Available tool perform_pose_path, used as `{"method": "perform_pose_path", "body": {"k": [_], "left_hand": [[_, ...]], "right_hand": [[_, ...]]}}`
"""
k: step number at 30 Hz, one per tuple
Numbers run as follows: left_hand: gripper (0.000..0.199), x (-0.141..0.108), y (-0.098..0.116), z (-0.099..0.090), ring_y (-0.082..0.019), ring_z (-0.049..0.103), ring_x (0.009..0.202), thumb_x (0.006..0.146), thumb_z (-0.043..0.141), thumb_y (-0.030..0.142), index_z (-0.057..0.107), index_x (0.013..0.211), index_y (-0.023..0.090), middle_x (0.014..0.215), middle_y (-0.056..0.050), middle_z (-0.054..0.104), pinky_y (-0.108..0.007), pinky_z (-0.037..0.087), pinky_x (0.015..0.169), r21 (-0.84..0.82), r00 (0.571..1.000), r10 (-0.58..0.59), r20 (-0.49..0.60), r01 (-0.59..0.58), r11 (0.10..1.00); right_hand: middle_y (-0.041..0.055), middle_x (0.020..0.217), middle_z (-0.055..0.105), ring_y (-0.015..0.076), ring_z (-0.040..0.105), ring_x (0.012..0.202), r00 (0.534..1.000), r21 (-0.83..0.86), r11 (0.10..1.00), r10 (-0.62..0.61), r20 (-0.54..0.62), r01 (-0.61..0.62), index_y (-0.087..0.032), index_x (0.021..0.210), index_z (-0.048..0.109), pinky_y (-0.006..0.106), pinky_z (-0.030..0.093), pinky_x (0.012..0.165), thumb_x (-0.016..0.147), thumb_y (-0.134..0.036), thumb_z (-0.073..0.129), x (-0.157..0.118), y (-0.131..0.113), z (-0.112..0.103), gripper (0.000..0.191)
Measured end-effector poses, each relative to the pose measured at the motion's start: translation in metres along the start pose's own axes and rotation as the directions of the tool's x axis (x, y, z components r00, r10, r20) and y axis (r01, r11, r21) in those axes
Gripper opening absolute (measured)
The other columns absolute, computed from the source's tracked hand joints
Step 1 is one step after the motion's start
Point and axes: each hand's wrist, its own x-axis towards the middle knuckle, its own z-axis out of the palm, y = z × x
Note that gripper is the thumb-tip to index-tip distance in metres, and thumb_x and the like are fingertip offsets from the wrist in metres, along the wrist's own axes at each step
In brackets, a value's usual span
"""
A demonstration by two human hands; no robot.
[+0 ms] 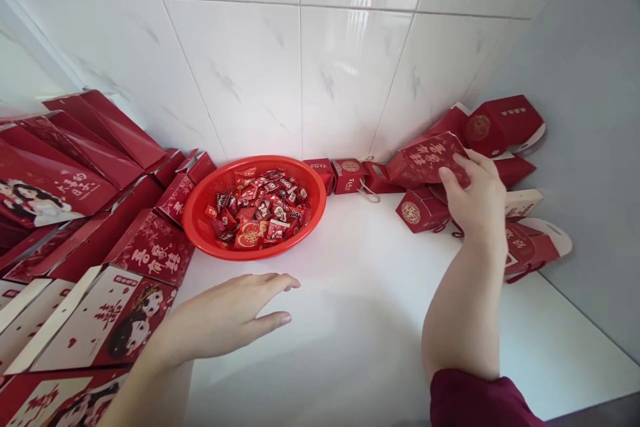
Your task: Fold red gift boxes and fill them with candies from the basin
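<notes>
My right hand [473,190] grips the end of a red gift box [425,157] with gold characters, at the pile on the right. The thumb and fingers lie over its near end, and the fingertips' undersides are hidden. My left hand [235,313] hovers above the white tabletop [340,320], thumb and fingers apart, holding nothing. Just beyond it stands a red plastic basket [193,230] with many small wrapped candies [263,207] inside. A smaller red box [423,210] with a gold round emblem lies just below the box in my right hand.
Many red and cream gift boxes [150,247] are packed along the left side. Several small red boxes [350,175] with string line the white tiled wall [235,67]. More boxes [503,125] are heaped at the right, against a grey panel [590,147].
</notes>
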Motion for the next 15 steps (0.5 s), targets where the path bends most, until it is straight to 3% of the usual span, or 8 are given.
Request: {"method": "perform_pose_path", "body": {"k": [2,5,7,9,10,12,15], "left_hand": [[0.041,0.0,-0.003,-0.002,-0.024,0.058,0.124,0.097,0.048,0.043,0.052,0.135,0.029,0.136,-0.002,0.06,-0.033,0.045,0.104,-0.006,1.0,-0.004,-0.02,0.004,1.0],[0.039,0.0,-0.005,-0.006,-0.022,0.057,0.124,0.098,0.046,0.045,0.051,0.134,0.03,0.137,0.0,0.059,-0.033,0.045,0.104,-0.016,0.997,-0.014,-0.075,0.013,1.0],[0.038,-0.001,-0.005,-0.009,-0.022,0.057,0.125,0.098,0.046,0.046,0.052,0.132,0.03,0.135,-0.001,0.06,-0.034,0.044,0.105,-0.018,0.99,-0.023,-0.14,0.021,1.0],[0.037,-0.001,-0.004,-0.012,-0.021,0.057,0.124,0.098,0.046,0.046,0.053,0.13,0.029,0.133,-0.001,0.061,-0.034,0.044,0.105,-0.023,0.98,-0.028,-0.196,0.024,0.999],[0.035,-0.001,-0.003,-0.013,-0.02,0.057,0.123,0.098,0.046,0.045,0.054,0.129,0.029,0.132,0.0,0.061,-0.033,0.044,0.104,-0.031,0.976,-0.027,-0.215,0.021,0.999],[0.032,-0.001,-0.001,-0.015,-0.018,0.059,0.12,0.098,0.047,0.043,0.055,0.126,0.03,0.13,0.001,0.062,-0.031,0.045,0.102,-0.047,0.968,-0.017,-0.251,0.005,0.999],[0.026,0.0,0.002,-0.016,-0.017,0.061,0.113,0.099,0.048,0.039,0.058,0.121,0.029,0.123,0.002,0.065,-0.028,0.046,0.098,-0.028,0.947,0.032,-0.319,-0.044,0.999]], "right_hand": [[0.0111,0.138,0.057,0.029,0.053,0.128,0.999,0.107,0.994,-0.013,-0.033,0.017,-0.022,0.125,0.066,0.047,0.041,0.109,0.094,-0.033,0.055,-0.004,-0.017,-0.015,0.035],[0.0071,0.128,0.064,0.0272,0.058,0.121,1.0,0.305,0.952,-0.024,0.011,0.02,-0.028,0.118,0.07,0.047,0.047,0.104,0.092,-0.029,0.06,-0.011,-0.039,-0.029,0.028],[0.0051,0.115,0.069,0.0247,0.064,0.111,0.994,0.423,0.906,-0.073,0.086,0.03,-0.028,0.11,0.073,0.045,0.051,0.097,0.091,-0.024,0.061,-0.016,-0.051,-0.032,0.023],[0.0027,0.104,0.071,0.0214,0.067,0.101,0.954,0.517,0.854,-0.198,0.227,0.054,-0.027,0.098,0.074,0.039,0.055,0.089,0.089,-0.018,0.06,-0.019,-0.063,-0.034,0.019],[0.0018,0.102,0.071,0.0199,0.067,0.097,0.906,0.563,0.824,-0.282,0.314,0.061,-0.026,0.093,0.073,0.036,0.055,0.086,0.089,-0.015,0.059,-0.02,-0.068,-0.033,0.019],[0.0009,0.098,0.071,0.0178,0.068,0.093,0.766,0.649,0.759,-0.446,0.463,0.049,-0.024,0.088,0.069,0.032,0.055,0.08,0.089,-0.011,0.057,-0.022,-0.08,-0.031,0.018],[0.0009,0.095,0.071,0.0157,0.068,0.09,0.556,0.754,0.656,-0.641,0.53,0.038,-0.022,0.097,0.064,0.029,0.055,0.079,0.088,-0.007,0.057,-0.026,-0.098,-0.023,0.019]]}}
